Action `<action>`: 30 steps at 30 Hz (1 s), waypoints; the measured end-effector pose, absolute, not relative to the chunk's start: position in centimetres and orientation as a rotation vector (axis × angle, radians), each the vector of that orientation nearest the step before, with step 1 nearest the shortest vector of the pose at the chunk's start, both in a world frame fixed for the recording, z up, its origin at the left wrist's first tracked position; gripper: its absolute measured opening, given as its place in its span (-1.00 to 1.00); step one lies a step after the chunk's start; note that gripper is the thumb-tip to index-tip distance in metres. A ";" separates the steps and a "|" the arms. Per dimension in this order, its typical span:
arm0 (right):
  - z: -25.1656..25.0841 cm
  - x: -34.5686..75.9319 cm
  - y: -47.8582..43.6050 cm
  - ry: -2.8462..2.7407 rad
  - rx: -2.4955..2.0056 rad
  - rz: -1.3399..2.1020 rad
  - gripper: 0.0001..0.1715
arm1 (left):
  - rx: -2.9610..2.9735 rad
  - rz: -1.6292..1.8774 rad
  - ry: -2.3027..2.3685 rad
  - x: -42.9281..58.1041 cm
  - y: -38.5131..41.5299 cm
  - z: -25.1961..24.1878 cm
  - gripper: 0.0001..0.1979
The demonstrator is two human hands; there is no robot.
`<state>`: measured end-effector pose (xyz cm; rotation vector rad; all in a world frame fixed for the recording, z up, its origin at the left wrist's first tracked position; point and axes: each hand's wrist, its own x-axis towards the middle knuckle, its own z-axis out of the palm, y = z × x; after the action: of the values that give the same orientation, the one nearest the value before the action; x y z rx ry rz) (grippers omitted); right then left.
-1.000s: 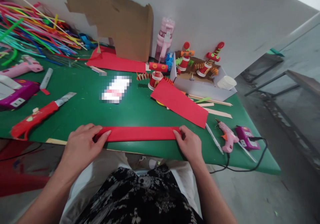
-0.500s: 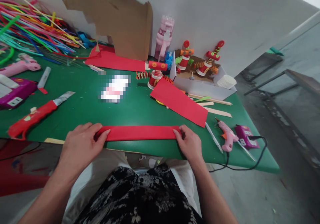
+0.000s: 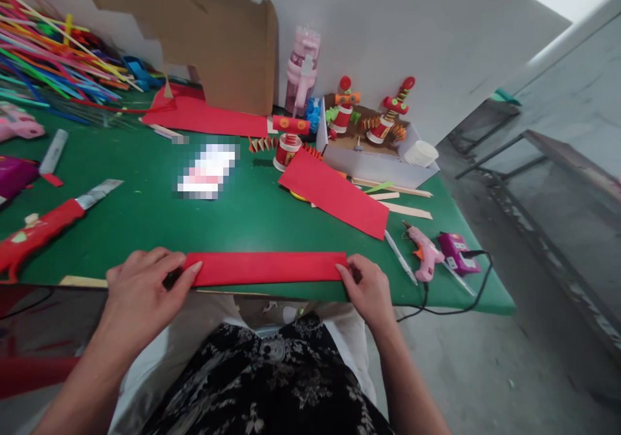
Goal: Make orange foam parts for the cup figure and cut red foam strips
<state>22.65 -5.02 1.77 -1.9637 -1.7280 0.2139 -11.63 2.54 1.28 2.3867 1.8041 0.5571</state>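
A long folded strip of red paper [image 3: 266, 268] lies level along the front edge of the green table. My left hand [image 3: 148, 287] pinches its left end between thumb and fingers. At the right end, my right hand [image 3: 365, 287] grips the strip the same way. Behind the strip, a wider red paper sheet [image 3: 337, 194] rests at a slant. A red-handled cutter [image 3: 48, 231] with its blade out is left of my left hand. To the right of my right hand lie a white pen [image 3: 400, 258] and a pink glue gun [image 3: 425, 253].
Paper-cup figures stand behind the sheet, one on the table [image 3: 287, 150] and two in a low box [image 3: 383, 167]. A pink bottle [image 3: 301, 73], cardboard [image 3: 228, 53] and colourful sticks [image 3: 63, 60] are at the back. A purple box [image 3: 458, 253] with a cable sits right.
The view has shifted, so table items appear further left. Both hands still hold the strip, which now sits slightly lower in view and shows a little wider.
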 end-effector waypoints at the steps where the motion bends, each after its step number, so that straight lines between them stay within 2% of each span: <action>1: 1.9 22.6 -4.9 -1.720 -1.979 0.226 -0.65 | 2.380 0.560 1.805 -11.6 2.5 1.3 -0.56; 11: 2.6 22.3 -4.1 -1.618 -2.169 0.332 -0.71 | 2.425 0.427 1.869 -11.4 2.6 1.6 -0.55; 30: 2.4 22.0 -4.0 -1.607 -2.170 0.282 -0.71 | 2.404 0.328 1.902 -10.9 2.6 2.2 -0.62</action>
<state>21.98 -4.03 2.39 -2.1705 -1.6069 0.2825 -10.90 2.60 2.19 2.4043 1.9023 0.3280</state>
